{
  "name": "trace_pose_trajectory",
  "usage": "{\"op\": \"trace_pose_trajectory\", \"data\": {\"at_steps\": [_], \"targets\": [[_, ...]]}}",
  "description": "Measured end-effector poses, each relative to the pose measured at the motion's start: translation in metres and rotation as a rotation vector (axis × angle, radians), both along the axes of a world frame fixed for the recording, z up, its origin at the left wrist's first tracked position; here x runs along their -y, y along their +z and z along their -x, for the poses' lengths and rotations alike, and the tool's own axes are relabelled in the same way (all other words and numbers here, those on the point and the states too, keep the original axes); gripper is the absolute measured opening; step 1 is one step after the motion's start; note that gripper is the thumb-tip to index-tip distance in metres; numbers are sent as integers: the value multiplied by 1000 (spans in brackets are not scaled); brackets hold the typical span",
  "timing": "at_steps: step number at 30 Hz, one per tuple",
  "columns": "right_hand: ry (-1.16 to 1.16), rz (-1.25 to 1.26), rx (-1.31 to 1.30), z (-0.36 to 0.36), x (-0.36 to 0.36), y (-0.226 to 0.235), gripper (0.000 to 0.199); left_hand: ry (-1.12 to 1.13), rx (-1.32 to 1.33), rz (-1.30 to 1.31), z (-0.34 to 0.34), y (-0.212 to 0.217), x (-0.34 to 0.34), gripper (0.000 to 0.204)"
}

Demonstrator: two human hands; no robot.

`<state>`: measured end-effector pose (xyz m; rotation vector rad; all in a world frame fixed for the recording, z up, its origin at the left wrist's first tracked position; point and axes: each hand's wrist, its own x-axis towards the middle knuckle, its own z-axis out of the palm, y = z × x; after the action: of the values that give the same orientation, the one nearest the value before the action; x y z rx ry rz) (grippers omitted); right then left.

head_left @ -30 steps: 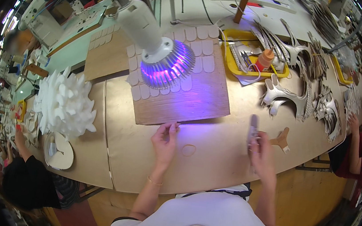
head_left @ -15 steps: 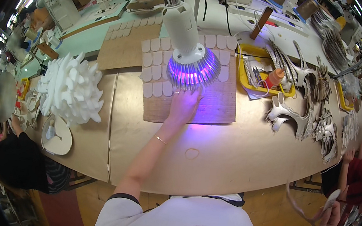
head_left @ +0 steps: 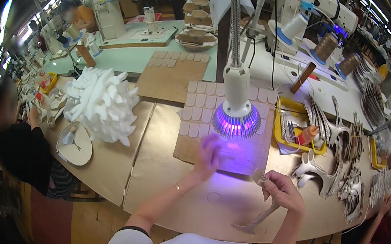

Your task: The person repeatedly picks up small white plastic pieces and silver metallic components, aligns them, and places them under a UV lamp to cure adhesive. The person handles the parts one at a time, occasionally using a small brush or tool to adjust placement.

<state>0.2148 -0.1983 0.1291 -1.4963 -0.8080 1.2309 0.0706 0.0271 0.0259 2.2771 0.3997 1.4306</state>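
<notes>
A lamp [head_left: 236, 85] with a finned head glows purple over a brown board [head_left: 187, 152], where rows of pale round-ended tabs [head_left: 196, 114] lie. My left hand [head_left: 208, 158] is over the board's near part, just below the lamp; its fingers are smeared by motion, so I cannot tell what they hold. To the right of it, my right hand [head_left: 285, 192] is closed on a pale shoe upper piece. One rounded end sticks out beyond the fingertips, and a curved strap [head_left: 261, 218] hangs below the hand toward the table's near edge.
A yellow tray [head_left: 277, 131] holds tools and an orange bottle [head_left: 307, 135]. Cut upper pieces [head_left: 317, 170] lie to its right. At left are a heap of white foam pieces [head_left: 101, 104] and a beige oval piece [head_left: 76, 149]. Sewing machines [head_left: 117, 7] stand behind; people sit either side.
My right hand has come up from beside my body to over the table, bringing the upper piece. My left hand has drawn back from under the lamp. The whole view has shifted.
</notes>
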Motion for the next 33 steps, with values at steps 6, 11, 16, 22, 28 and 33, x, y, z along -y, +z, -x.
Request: {"op": "trace_pose_trajectory", "data": {"at_steps": [6, 11, 16, 22, 28, 33], "targets": [[-39, 68, -9, -1, -25, -18, 30, -541, 49, -157, 20, 3, 34, 38], [-87, -76, -237, 5, -31, -26, 34, -457, 82, -229, 4, 14, 35, 40], [-349, -144, -120, 11, -50, -28, 30, -516, 204, 1031, -2, 27, 61, 36], [-335, -72, 38, 23, -69, -31, 32, -521, 29, 1359, 4, 35, 65, 36], [-195, -105, 164, 19, -65, -23, 40, -356, 189, 1510, 4, 37, 34, 25], [-132, 14, 15, 14, -64, -10, 35, -431, 301, 1444, 3, 43, 25, 17]]}}
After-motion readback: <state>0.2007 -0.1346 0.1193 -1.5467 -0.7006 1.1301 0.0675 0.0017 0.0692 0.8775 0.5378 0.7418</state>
